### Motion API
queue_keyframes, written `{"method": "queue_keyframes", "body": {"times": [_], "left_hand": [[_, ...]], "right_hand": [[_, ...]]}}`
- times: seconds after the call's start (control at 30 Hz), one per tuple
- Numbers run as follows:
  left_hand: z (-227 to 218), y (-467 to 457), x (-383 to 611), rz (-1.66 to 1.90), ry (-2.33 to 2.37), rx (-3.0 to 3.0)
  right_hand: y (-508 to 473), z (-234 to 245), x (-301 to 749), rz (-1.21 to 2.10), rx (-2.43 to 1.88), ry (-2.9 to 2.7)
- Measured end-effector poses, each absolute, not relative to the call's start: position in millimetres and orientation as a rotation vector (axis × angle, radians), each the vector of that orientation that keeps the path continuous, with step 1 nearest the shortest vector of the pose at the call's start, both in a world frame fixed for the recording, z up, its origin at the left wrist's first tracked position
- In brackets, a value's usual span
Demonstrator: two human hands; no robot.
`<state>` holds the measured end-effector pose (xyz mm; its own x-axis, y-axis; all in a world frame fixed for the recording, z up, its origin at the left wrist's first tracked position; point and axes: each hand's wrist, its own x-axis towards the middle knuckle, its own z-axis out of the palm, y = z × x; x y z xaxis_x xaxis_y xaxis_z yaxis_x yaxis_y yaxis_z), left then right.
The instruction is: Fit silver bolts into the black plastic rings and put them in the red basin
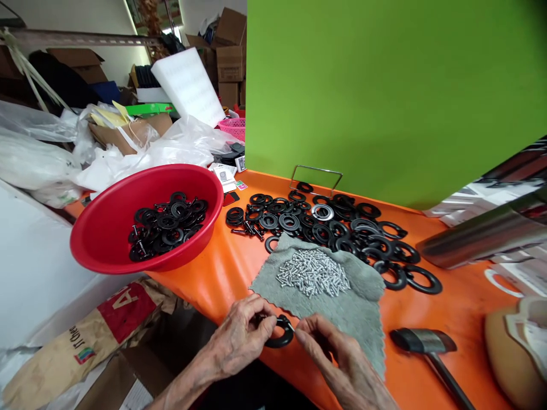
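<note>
Near the table's front edge, my left hand (245, 327) pinches a black ring (280, 340) between thumb and fingers. My right hand (335, 353) is at the ring's right side, its thumb and forefinger closed on a small silver pin (291, 326) that meets the ring's rim. Just beyond the hands lies a grey-green cloth (363, 302) bearing a heap of small silver pins (314, 273). Many loose black rings (337, 228) are spread behind the cloth, a few with black stems among them.
A red basin (100, 222) with black ring parts stands at the left. On the right are a hammer (427, 341), a shiny metal cylinder (470, 233) and a tan rounded object (508, 353). A green panel (384, 97) rises behind the orange table (231, 273), with a wire stand (318, 169) before it.
</note>
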<state>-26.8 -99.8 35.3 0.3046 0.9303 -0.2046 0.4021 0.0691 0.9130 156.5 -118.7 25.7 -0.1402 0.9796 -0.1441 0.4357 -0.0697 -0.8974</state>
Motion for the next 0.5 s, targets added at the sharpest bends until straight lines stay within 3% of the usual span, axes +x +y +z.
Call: {"method": "queue_keyframes", "body": {"times": [0.17,0.37,0.5], "left_hand": [[37.7,-103.6,-24.0,0.631,1.27,1.628],[42.7,-108.1,-19.5,0.667,1.251,1.701],[42.7,-109.1,-21.9,0.671,1.197,1.733]], "right_hand": [[-118.2,21.1,157.9,1.088,-1.496,-1.743],[-130.9,8.5,153.2,0.744,-1.446,-1.732],[-131.8,2.7,161.5,0.738,-1.306,-1.821]]}}
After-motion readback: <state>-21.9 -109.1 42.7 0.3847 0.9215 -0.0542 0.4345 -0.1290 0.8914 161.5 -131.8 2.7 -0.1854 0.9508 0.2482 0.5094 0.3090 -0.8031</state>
